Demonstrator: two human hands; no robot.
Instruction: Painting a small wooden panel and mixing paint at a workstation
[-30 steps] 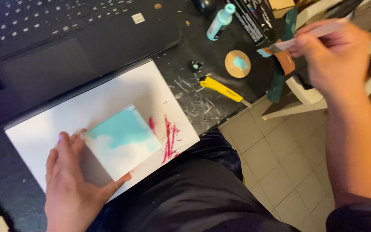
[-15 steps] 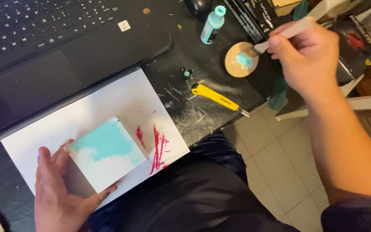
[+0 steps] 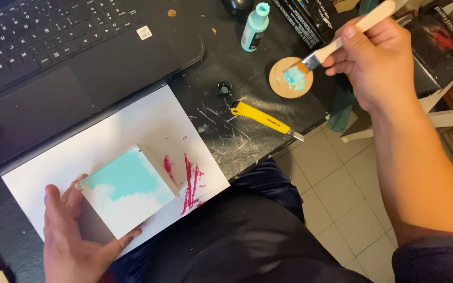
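Two hands are being used — one white cube [image 3: 127,196], half turquoise, is being gripped by the left hand [image 3: 77,243] on one paper sheet [image 3: 132,126]; one brush [image 3: 336,42] is being pinched by the right hand [image 3: 378,60], dabbing one round disc [image 3: 291,77] on the tabletop [image 3: 237,131].

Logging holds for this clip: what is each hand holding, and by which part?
The right hand holds a flat paintbrush by its wooden handle. The left hand holds a small square canvas by its lower left edge.

The small square canvas [image 3: 127,196] is white, its upper half turquoise. Right of it, crimson streaks mark the white paper sheet [image 3: 132,123]. Beyond the canvas lie a yellow utility knife [image 3: 266,120], a tan disc [image 3: 290,77] smeared turquoise, and a turquoise paint bottle [image 3: 254,27].
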